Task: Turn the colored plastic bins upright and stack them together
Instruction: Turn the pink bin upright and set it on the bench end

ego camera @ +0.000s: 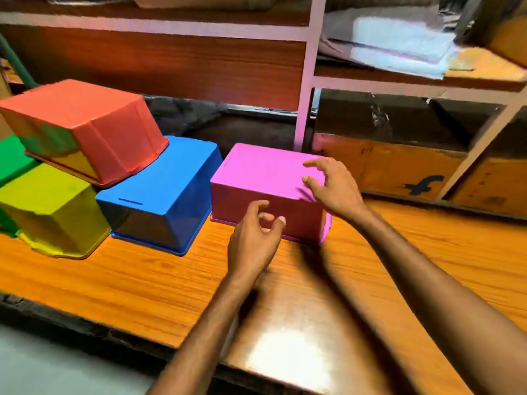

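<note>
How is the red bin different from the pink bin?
The red bin sits tilted on top of other bins; the pink bin lies flat on the table. Both hands are open at the pink bin; none are near the red bin. Both bins are upside down.

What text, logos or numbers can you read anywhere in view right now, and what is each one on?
No words or numbers can be read.
A dark blue logo like a slanted "f" stands on the brown cardboard box on the lower shelf; this is the only mark.
Faint dark specks on the neighbouring brown cardboard box on the right are too blurred to read.
The pink, blue, red, yellow and green plastic bins show no lettering.
</note>
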Demonstrator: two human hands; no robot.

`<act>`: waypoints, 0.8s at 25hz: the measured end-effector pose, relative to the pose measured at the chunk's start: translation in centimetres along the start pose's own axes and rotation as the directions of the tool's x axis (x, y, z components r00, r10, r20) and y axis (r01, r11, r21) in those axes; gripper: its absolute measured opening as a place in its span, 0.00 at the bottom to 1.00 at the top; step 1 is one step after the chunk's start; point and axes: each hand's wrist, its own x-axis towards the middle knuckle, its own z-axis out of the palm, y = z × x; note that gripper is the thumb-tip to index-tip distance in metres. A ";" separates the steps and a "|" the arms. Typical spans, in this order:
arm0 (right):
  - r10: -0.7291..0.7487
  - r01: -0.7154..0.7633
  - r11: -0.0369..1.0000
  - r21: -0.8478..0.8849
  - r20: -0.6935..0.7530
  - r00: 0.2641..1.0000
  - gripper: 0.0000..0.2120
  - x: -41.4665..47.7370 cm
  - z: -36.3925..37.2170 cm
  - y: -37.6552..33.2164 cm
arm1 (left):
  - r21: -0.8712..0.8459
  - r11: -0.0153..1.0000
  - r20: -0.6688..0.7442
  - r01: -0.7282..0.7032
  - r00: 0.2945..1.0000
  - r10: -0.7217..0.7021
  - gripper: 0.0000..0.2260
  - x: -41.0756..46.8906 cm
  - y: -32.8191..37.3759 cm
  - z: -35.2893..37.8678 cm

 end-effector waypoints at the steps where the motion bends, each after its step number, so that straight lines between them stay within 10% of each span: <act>1: -0.016 0.019 0.998 -0.063 0.044 0.999 0.17 2.2 0.6 1.2 | 0.010 1.000 0.008 -0.004 1.000 0.004 0.20 1.5 0.3 0.7; 12: 0.336 -0.257 0.910 -0.325 0.216 0.917 0.16 7.9 2.6 4.3 | -0.180 0.955 0.020 0.237 0.971 -0.237 0.36 5.1 -1.1 3.4; 20: 0.492 -0.596 0.778 0.199 0.397 0.774 0.07 -0.1 0.2 3.0 | -0.377 0.882 0.072 0.283 0.958 -0.277 0.39 0.4 -3.3 0.6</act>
